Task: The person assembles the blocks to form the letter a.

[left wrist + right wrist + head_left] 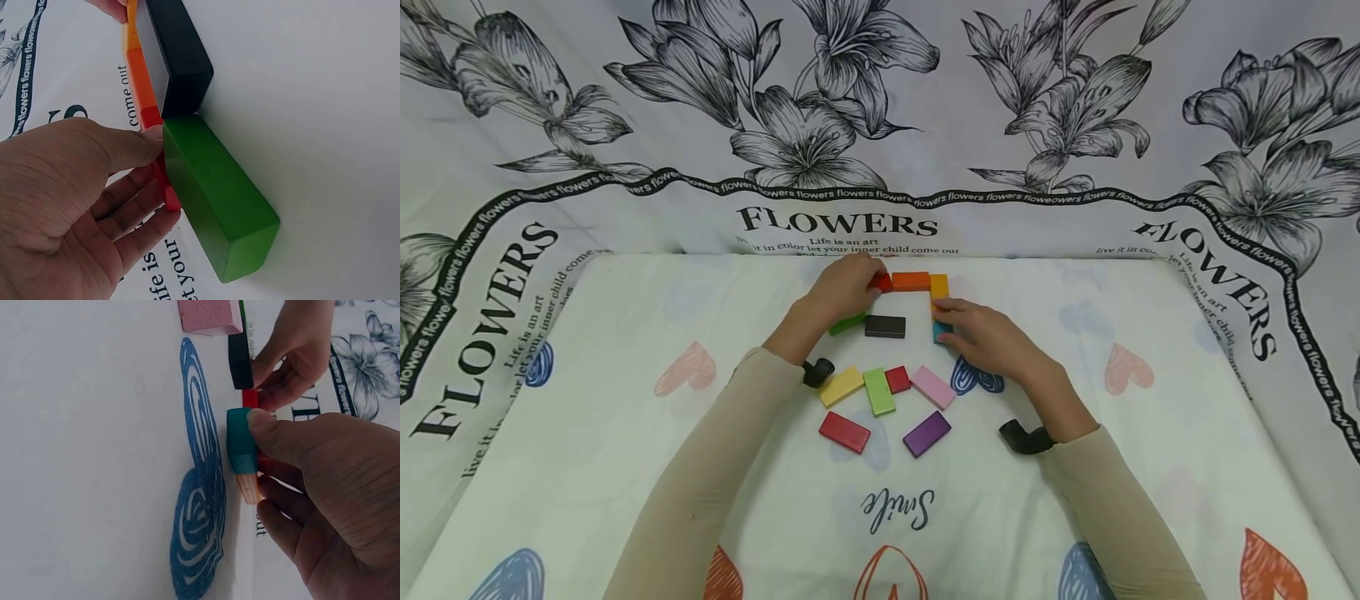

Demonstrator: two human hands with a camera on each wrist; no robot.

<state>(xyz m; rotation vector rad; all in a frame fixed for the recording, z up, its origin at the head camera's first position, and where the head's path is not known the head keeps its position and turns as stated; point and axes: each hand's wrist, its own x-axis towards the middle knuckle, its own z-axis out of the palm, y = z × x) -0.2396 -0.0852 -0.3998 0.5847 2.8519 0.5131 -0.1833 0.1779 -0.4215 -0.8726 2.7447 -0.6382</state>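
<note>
My left hand (847, 287) is at the far side of the group and pinches a red block (172, 197) between thumb and fingers. The red block touches the left end of an orange block (911, 282). A yellow block (939, 285) meets the orange one's right end, with a blue block (941, 332) below it. At this right side, my right hand (988, 337) holds the blue block, thumb on it, while its fingers touch the yellow block. A dark green block (219, 200) and a black block (885, 327) lie just nearer; my left wrist partly hides the green one.
Closer in lie a yellow block (842, 387), a light green block (879, 392), a small red block (897, 380) and a pink block (932, 387). Nearest are a long red block (845, 432) and a purple block (927, 433). A printed cloth (760, 517) covers the table.
</note>
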